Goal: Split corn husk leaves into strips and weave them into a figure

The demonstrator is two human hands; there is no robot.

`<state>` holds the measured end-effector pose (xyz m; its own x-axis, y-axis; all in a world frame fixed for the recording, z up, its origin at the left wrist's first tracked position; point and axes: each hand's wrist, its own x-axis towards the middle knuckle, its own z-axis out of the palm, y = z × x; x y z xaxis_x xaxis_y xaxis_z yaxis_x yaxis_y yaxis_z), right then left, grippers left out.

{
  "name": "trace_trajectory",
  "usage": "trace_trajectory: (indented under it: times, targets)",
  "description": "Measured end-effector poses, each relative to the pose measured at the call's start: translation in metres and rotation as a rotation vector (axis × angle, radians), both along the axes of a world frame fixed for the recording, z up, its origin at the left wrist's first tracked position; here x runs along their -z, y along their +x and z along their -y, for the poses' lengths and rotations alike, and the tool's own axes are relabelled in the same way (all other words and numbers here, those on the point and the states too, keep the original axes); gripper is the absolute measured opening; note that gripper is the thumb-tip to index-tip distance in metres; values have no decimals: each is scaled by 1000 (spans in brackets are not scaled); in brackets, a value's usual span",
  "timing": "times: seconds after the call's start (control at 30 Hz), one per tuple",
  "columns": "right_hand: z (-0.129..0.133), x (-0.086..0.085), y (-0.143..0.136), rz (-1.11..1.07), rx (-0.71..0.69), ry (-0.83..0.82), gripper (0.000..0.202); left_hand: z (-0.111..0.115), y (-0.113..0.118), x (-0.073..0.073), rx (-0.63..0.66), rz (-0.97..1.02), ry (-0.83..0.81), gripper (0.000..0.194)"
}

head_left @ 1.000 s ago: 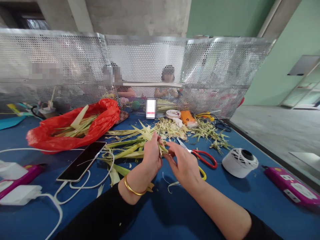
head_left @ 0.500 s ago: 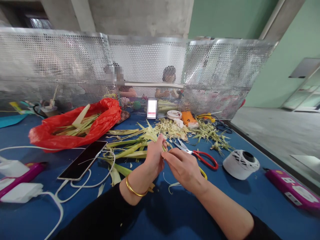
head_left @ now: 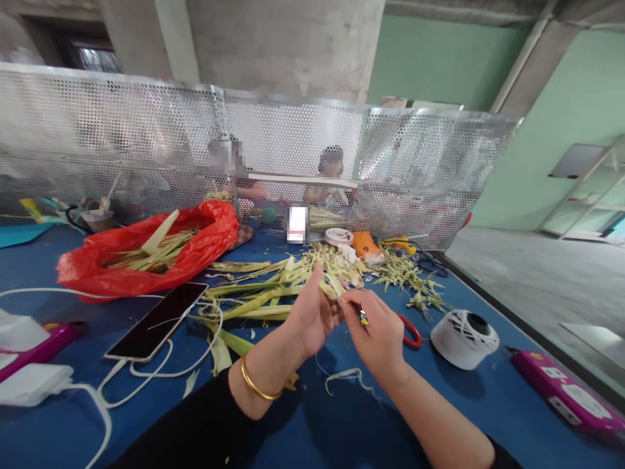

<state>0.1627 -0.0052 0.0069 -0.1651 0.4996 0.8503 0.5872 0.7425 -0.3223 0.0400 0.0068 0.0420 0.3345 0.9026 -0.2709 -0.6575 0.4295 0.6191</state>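
- The right hand [head_left: 375,335] pinches a pale strip [head_left: 334,284] between thumb and fingertips, knuckles up, forearm slanting in from the lower right.
- The strip sits above the table [head_left: 312,430], between the two hands.
- The left hand [head_left: 310,319] is spread, thumb raised, palm turned toward the right hand, fingers loosely curled.
- Long green leaves [head_left: 256,303] lie just beyond the left wrist.
- Farther left, an open red plastic bag [head_left: 78,267] holds a heap of dry strips [head_left: 159,258], one broad pale blade [head_left: 162,231] leaning upward.
- Behind the bag, a cup [head_left: 99,221] contains a thin stick.
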Motion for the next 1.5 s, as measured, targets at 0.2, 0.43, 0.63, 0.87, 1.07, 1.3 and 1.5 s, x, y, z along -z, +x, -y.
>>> trace_trajectory:
  times: [0.2,0.43,0.63,0.87,1.07,1.3,1.5]
  targets:
    - [-4,3,-1,215,-8,193,13,4,9,5,-56,83,-38,32]
    - [2,8,1,400,-85,335,17,-7,-10,-7,-162,110,-21,31]
    - [19,1,-8,537,-222,368,23,-26,-38,-10,-240,111,-27,27]
    - [35,-4,-20,591,-293,468,26,-34,-55,-13,-293,98,-5,30]
    - [48,-6,-26,517,-343,495,18,-41,-74,-17,-335,134,42,45]
    - [48,-2,-31,535,-394,521,22,-39,-75,-23,-242,58,134,67]
    - [48,3,-34,582,-400,516,20,-30,-64,-29,-293,-133,285,14]
